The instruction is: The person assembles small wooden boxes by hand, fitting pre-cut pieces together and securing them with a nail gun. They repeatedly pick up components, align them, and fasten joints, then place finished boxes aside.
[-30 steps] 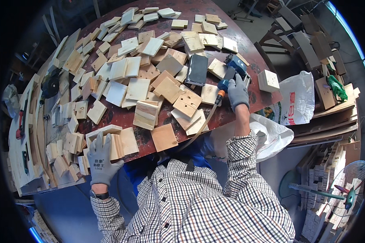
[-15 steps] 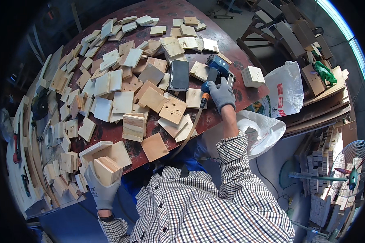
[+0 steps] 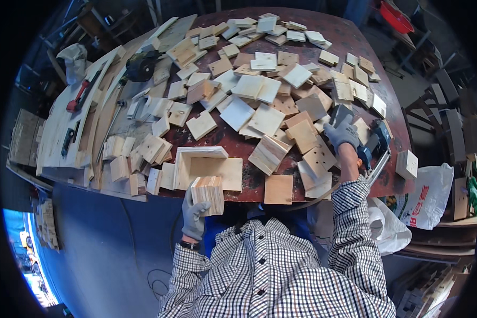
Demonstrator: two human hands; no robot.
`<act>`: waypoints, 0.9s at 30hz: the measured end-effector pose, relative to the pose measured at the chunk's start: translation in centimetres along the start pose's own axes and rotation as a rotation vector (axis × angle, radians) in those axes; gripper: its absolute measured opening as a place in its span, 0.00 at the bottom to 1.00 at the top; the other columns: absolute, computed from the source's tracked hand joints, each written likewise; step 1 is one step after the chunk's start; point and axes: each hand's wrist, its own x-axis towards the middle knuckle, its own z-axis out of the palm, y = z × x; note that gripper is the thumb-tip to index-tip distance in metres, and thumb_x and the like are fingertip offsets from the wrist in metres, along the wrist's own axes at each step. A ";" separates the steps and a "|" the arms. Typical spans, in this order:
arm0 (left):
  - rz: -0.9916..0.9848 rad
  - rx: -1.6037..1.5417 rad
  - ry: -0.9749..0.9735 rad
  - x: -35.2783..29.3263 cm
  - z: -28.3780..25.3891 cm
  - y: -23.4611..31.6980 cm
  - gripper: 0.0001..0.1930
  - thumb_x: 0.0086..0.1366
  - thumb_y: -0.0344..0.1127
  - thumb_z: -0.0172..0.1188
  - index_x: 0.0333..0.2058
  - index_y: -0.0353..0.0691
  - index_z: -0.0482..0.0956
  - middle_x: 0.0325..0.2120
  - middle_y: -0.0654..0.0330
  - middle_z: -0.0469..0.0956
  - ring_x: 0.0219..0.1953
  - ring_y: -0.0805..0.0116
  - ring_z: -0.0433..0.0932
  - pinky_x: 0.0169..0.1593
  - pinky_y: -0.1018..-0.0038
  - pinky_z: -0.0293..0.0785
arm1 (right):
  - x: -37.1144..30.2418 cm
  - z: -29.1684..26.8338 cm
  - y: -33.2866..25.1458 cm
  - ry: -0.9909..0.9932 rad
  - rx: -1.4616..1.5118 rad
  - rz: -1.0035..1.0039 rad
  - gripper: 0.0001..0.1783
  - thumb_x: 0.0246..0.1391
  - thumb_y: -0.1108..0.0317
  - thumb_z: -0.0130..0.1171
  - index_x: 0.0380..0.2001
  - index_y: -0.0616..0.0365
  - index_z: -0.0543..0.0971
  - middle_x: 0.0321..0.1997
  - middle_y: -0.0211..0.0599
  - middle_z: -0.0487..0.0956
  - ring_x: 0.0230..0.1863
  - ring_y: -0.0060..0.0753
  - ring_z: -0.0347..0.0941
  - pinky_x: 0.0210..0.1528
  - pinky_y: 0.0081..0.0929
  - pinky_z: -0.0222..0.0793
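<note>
My left hand (image 3: 194, 214), in a grey work glove, holds a stack of small wooden boards (image 3: 209, 195) at the table's near edge. Just behind that stack sits a corner-shaped wooden piece (image 3: 204, 165) with two upright sides on a flat base. My right hand (image 3: 343, 133), gloved as well, reaches over the near end of a dark rectangular block (image 3: 341, 115), its fingers closed about it; the fingertips are partly hidden. Right beside this hand lies a blue and black air nailer (image 3: 377, 139) with a hose running toward the table's front edge.
Wooden pieces (image 3: 266, 120) cover much of the red table (image 3: 252, 194) in loose piles. Long boards (image 3: 71, 122) with a red-handled tool (image 3: 78, 95) lie at the left. A block stack (image 3: 406, 164) stands at the right corner, near white sacks (image 3: 428, 193).
My right hand has let go of the air nailer and moved left onto the dark block. My left hand still holds the board stack. The whole view has swung to the right-hand side's opposite, leftward.
</note>
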 end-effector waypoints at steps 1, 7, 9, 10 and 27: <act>-0.004 0.037 -0.002 -0.2 -0.5 0.1 0.46 0.47 0.27 0.66 0.70 0.32 0.65 0.60 0.53 0.77 0.59 0.62 0.80 0.61 0.70 0.78 | 0.0 0.3 -0.5 -0.014 0.042 0.017 0.54 0.50 0.40 0.68 0.72 0.57 0.59 0.65 0.70 0.73 0.66 0.67 0.74 0.64 0.55 0.72; -0.087 0.102 -0.021 0.9 0.5 1.3 0.43 0.52 0.28 0.67 0.70 0.33 0.66 0.56 0.56 0.79 0.49 0.71 0.81 0.53 0.75 0.79 | 2.4 1.7 4.6 0.055 0.921 -0.082 0.31 0.55 0.53 0.67 0.58 0.59 0.76 0.46 0.41 0.83 0.44 0.33 0.81 0.47 0.31 0.77; -0.089 0.091 -0.013 1.3 2.3 2.2 0.32 0.57 0.29 0.65 0.63 0.34 0.72 0.45 0.62 0.81 0.41 0.77 0.79 0.51 0.76 0.79 | 0.7 0.9 4.4 0.174 1.013 -0.143 0.25 0.58 0.57 0.66 0.53 0.61 0.77 0.42 0.35 0.81 0.40 0.27 0.77 0.43 0.26 0.74; -0.113 0.054 -0.052 2.4 1.1 1.4 0.28 0.59 0.29 0.65 0.59 0.34 0.73 0.42 0.63 0.80 0.41 0.77 0.79 0.52 0.75 0.79 | 0.6 0.7 4.4 0.182 1.086 -0.201 0.23 0.59 0.58 0.65 0.53 0.61 0.77 0.41 0.34 0.80 0.39 0.26 0.76 0.43 0.25 0.73; -0.055 -0.225 0.032 2.7 1.2 -1.7 0.04 0.68 0.30 0.58 0.41 0.44 0.74 0.37 0.66 0.78 0.43 0.73 0.81 0.54 0.66 0.80 | -18.0 2.9 -2.0 -0.807 1.822 -0.447 0.36 0.67 0.62 0.52 0.75 0.60 0.60 0.59 0.38 0.77 0.54 0.30 0.77 0.56 0.31 0.76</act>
